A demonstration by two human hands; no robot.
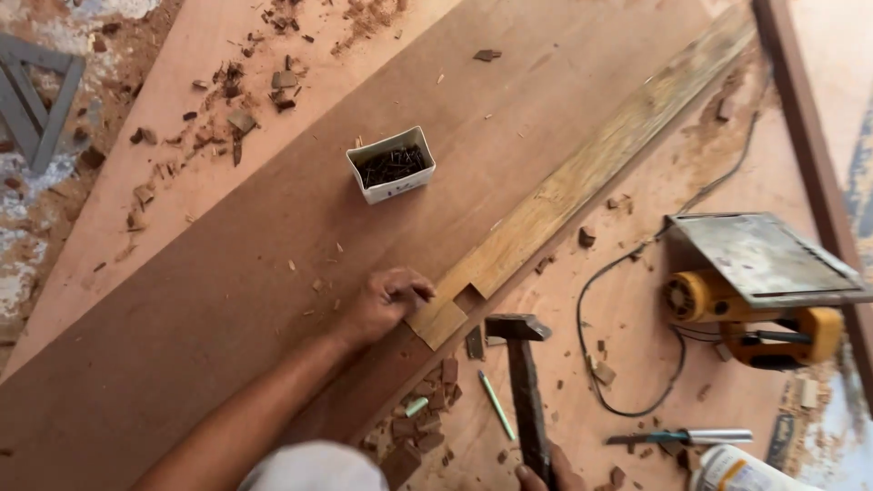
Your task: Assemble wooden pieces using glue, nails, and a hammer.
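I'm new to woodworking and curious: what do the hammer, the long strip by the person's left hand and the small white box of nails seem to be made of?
The hammer looks like dark, dull metal at the head; its handle is dark too, wood or metal, hard to tell. The long strip looks like raw wood, yellowish with visible grain and a cut notch. The small white box looks like thin card or plastic, with a smooth matt surface.

A small white open-topped box [392, 165] of dark nails stands on the brown board [227, 273]. A white printed package [735, 470] lies at the bottom right edge.
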